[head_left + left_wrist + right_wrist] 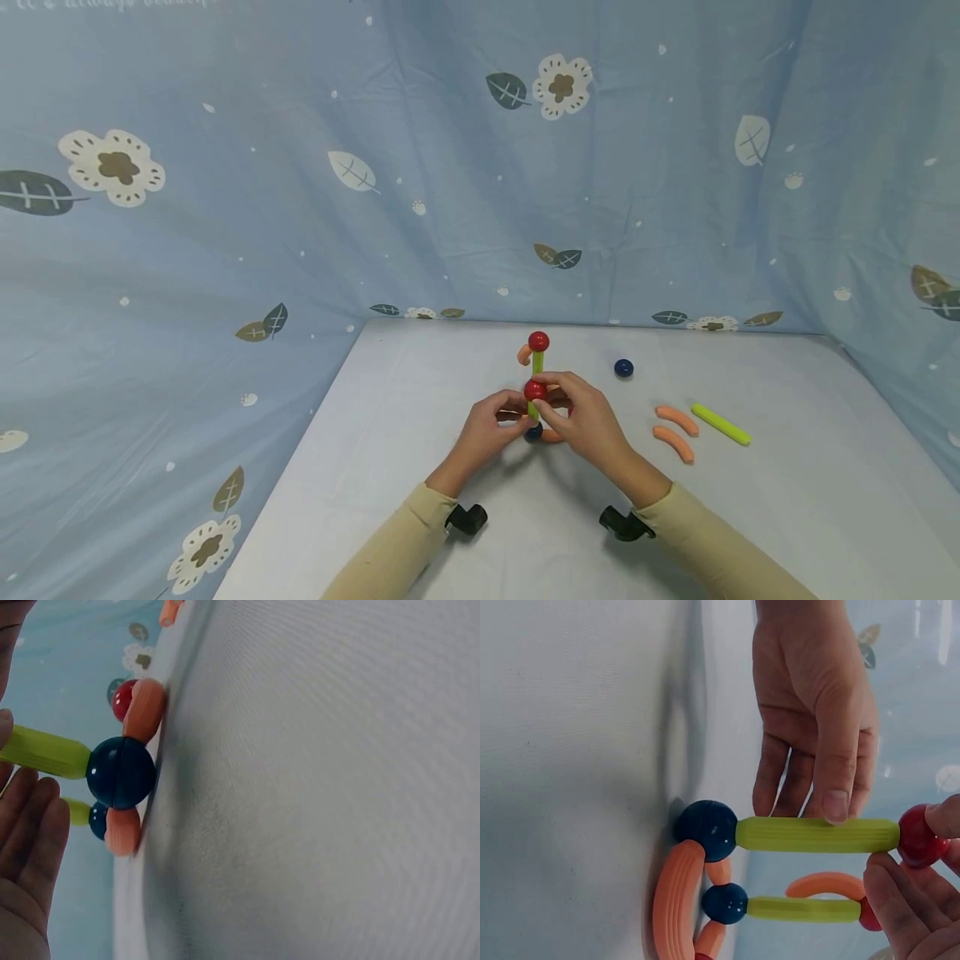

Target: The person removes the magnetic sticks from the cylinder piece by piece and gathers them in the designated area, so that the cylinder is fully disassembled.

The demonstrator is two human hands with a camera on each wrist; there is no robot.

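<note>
A toy frame of magnetic rods and balls stands on the table before me. My left hand (483, 433) pinches the near upright green rod (802, 835), with its thumb against one side. That rod rises from a dark blue ball (706, 831) joined to curved orange rods (676, 904) low on the table. At the rod's top, my right hand (590, 418) grips a red ball (535, 391) between thumb and fingers. Behind it stands a second green rod (802, 908), topped by another red ball (538, 341) with an orange curved rod (825, 885) attached.
Right of the frame lie two loose orange curved rods (673, 443) and a loose green rod (721, 424). A loose blue ball (623, 368) sits farther back on the white table (810, 467). A blue patterned cloth (450, 167) hangs behind and at the sides.
</note>
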